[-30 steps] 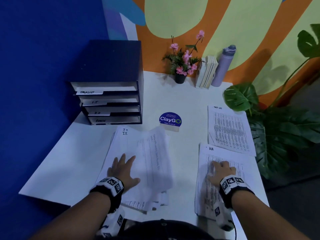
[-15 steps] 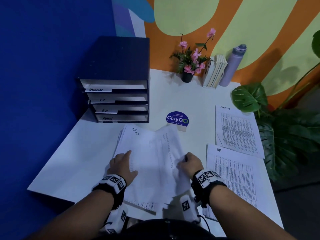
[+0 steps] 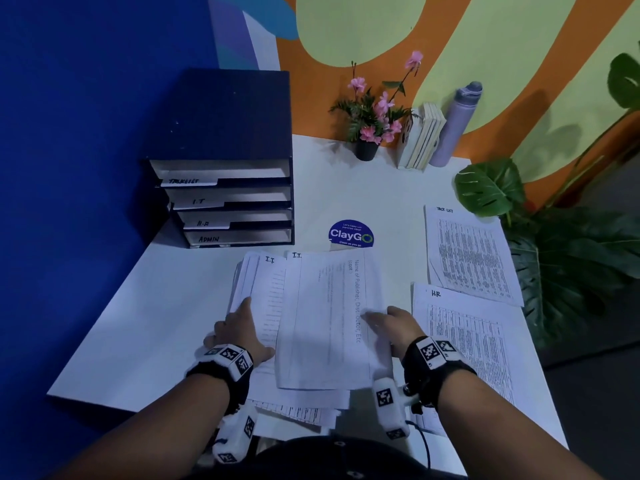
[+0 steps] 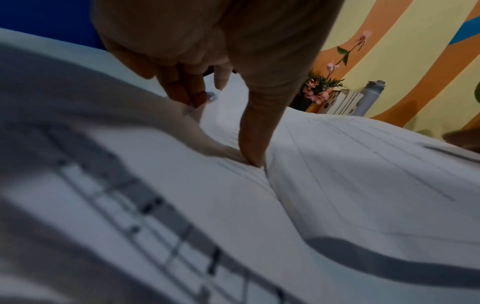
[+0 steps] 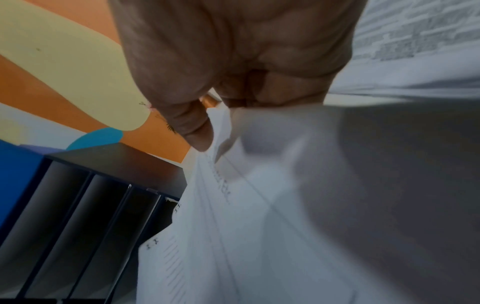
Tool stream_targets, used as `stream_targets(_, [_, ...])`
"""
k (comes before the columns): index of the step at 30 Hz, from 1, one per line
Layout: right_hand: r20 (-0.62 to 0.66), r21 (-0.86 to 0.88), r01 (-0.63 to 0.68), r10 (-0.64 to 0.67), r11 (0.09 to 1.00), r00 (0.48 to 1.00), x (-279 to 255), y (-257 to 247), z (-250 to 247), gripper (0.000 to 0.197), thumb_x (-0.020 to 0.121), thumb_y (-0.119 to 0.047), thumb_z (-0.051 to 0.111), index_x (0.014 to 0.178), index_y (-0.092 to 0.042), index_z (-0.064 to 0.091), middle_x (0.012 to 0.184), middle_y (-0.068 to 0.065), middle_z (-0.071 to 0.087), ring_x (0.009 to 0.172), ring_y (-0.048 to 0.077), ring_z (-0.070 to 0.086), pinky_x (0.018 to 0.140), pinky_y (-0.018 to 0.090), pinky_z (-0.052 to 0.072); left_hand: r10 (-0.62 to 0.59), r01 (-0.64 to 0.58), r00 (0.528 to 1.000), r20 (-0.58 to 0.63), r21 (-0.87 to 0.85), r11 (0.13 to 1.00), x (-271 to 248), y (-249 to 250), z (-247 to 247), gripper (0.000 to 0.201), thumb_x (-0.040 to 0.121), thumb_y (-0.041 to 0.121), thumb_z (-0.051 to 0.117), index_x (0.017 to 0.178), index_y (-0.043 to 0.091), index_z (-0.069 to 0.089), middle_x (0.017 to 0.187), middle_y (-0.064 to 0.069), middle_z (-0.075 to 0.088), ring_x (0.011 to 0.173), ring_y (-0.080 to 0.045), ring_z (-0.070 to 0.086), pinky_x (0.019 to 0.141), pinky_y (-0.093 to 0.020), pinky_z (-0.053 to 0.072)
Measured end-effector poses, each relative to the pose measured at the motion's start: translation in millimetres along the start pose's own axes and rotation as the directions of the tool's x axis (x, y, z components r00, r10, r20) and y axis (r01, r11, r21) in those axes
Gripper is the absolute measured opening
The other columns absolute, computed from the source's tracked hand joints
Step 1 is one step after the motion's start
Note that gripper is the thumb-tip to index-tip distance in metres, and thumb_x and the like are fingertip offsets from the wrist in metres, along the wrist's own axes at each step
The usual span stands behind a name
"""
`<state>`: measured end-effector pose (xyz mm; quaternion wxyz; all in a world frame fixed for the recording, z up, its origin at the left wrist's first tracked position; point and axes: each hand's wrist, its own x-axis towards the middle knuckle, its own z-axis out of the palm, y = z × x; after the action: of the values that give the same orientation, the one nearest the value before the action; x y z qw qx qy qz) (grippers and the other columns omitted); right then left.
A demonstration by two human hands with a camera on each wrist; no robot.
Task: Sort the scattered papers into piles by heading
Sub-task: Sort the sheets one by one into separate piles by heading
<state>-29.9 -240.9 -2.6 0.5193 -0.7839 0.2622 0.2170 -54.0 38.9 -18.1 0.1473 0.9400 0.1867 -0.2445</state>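
item: top sheet [image 3: 323,320], headed "i.t.", lying askew on the loose stack of papers [image 3: 263,296] at the near middle of the white table [image 3: 145,323]; the sheet beneath also shows an "i.t." heading at its far edge.

right hand [image 3: 398,327]: at the top sheet's right edge; in the right wrist view the thumb and curled fingers pinch that edge, and the paper buckles where it is held.

left hand [image 3: 239,336]: laid on the left part of the stack, fingers extended and pressing down, nothing gripped; the left wrist view shows fingertips [image 4: 253,158] bearing on the paper.

sorted so far: hr pile [image 3: 464,341] at the right, just beside the right hand; task list pile [image 3: 471,254] beyond it, toward the far right.

handling, judged: single sheets are very light, limp and slick against one another; likely to bow, slide or drag a neighbour along. best taken at an edge or corner between thumb and fingers, with the other hand pinning the stack. creases easily if squeezed.

fixtures: labelled paper trays [image 3: 228,202] at the far left.
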Motion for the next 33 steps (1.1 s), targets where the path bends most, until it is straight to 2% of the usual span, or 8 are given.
stream_targets(2, [-0.015,0.03,-0.007,0.007,1.0,1.0,-3,0,6,0.073,0.067,-0.045,0.073,0.112,0.008,0.054,0.108,0.02,0.061,0.101,0.037,0.061,0.091,0.044,0.05,-0.004,0.004,1.0,0.005,-0.018,1.0,-1,3,0,0.122,0.057,0.052,0.081,0.148,0.031,0.002,0.141,-0.005,0.042,0.126,-0.031,0.041,0.102,-0.05,0.037])
stream_targets(5, [-0.005,-0.059,0.022,-0.023,0.998,1.0,-6,2,13,0.043,0.057,-0.04,0.065,0.082,-0.007,0.058,0.08,0.017,0.057,0.072,0.025,0.056,0.065,0.034,0.044,-0.027,0.027,1.0,-0.001,-0.087,0.996,-4,5,0,0.107,0.067,0.053,0.073,0.147,0.036,0.003,0.14,-0.006,0.044,0.124,-0.031,0.044,0.102,-0.048,0.036])
stream_targets(10, [0.02,-0.093,-0.022,0.024,0.995,1.0,-6,2,13,0.025,0.056,-0.03,0.064,0.068,-0.012,0.051,0.067,0.011,0.05,0.066,0.025,0.052,0.06,0.034,0.041,0.059,-0.071,0.997,-0.043,-0.347,0.935,-4,6,-3,0.052,0.098,0.018,0.043,0.148,0.021,0.028,0.144,-0.01,0.044,0.129,-0.029,0.044,0.105,-0.033,0.033])
stream_targets(15, [-0.029,0.122,-0.012,0.015,0.992,0.999,-11,-3,7,0.036,0.079,-0.027,0.073,0.084,0.004,0.055,0.081,0.01,0.068,0.084,0.028,0.066,0.09,0.045,0.054,0.183,-0.18,0.982,-0.049,-0.551,0.815,-2,12,-2,0.037,0.099,0.008,0.04,0.134,0.013,0.048,0.123,-0.008,0.056,0.116,-0.028,0.053,0.092,-0.027,0.04])
stream_targets(17, [-0.069,0.093,0.002,0.005,0.996,0.998,-8,-2,6,0.033,0.075,-0.019,0.07,0.09,0.008,0.06,0.083,0.015,0.071,0.087,0.034,0.068,0.088,0.05,0.055,0.199,-0.226,0.974,-0.107,-0.506,0.832,-1,15,-2,0.032,0.097,0.007,0.041,0.125,0.012,0.055,0.112,-0.006,0.058,0.101,-0.024,0.055,0.084,-0.025,0.04])
stream_targets(20, [-0.132,-0.03,0.042,-0.046,0.999,0.99,-4,1,7,0.021,0.069,-0.009,0.069,0.089,-0.003,0.069,0.088,0.014,0.072,0.089,0.033,0.067,0.084,0.046,0.057,0.102,-0.149,0.979,-0.175,-0.277,0.949,-1,9,-3,0.046,0.09,0.025,0.059,0.135,0.02,0.048,0.137,-0.009,0.043,0.122,-0.028,0.045,0.099,-0.036,0.04])
stream_targets(24, [-0.189,-0.06,0.045,-0.056,0.997,0.98,-3,10,5,0.024,0.076,0.0,0.063,0.099,-0.006,0.067,0.094,0.01,0.07,0.091,0.028,0.066,0.081,0.037,0.056,0.016,-0.018,1.0,-0.019,-0.08,0.997,-3,0,-1,0.095,0.074,0.051,0.073,0.147,0.017,0.023,0.143,-0.012,0.029,0.13,-0.034,0.035,0.103,-0.043,0.04])
stream_targets(33, [-0.115,-0.133,-0.021,0.006,0.991,0.993,-1,18,-16,0.014,0.085,0.004,0.059,0.095,-0.006,0.062,0.097,0.014,0.065,0.094,0.028,0.061,0.077,0.029,0.045,0.063,-0.064,0.997,-0.039,-0.035,0.997,-5,3,9,0.061,0.066,0.061,0.073,0.112,0.025,0.058,0.124,-0.003,0.043,0.113,-0.027,0.05,0.097,-0.041,0.045])
